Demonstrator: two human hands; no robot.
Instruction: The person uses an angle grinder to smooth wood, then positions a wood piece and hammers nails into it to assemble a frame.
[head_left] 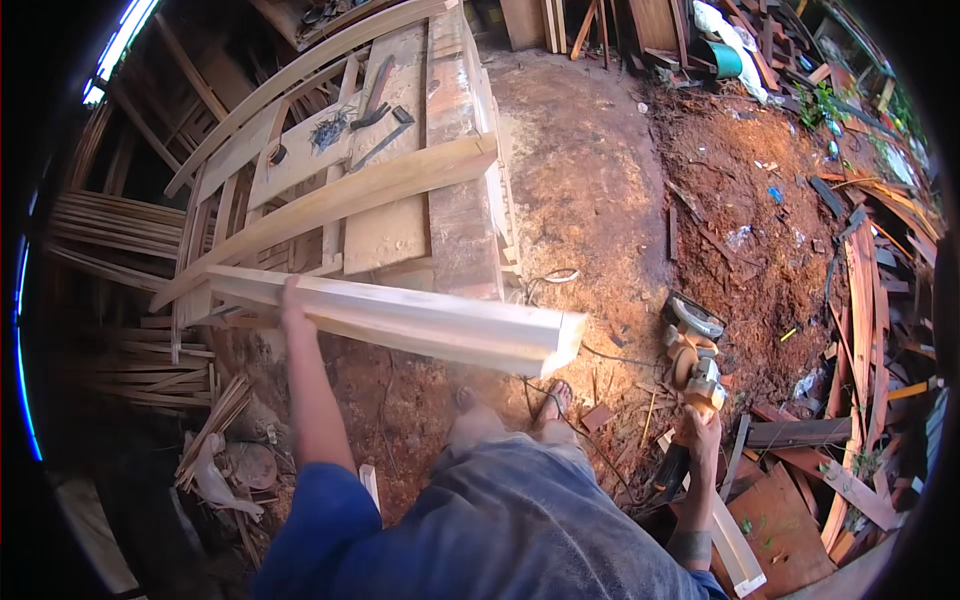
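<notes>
A pale squared timber beam [430, 320] lies slantwise in front of me, its far-left end by the slatted wooden frame and its cut end toward the middle. My left hand [292, 300] grips it near that left end, with some fingers hidden behind the wood. Down at my right side, my right hand [703, 428] is closed round a power tool that looks like a circular saw [695, 365], with an orange and silver body and a rounded guard. The saw is apart from the beam, and its blade cannot be made out.
On the wooden frame's boards [390, 210] lie a hammer [375, 100], a dark metal tool [385, 135] and a heap of nails [328, 132]. A cord [620, 357] crosses the dirt floor near my feet. Scrap wood [860, 300] piles up at right; stacked strips [120, 230] stand left.
</notes>
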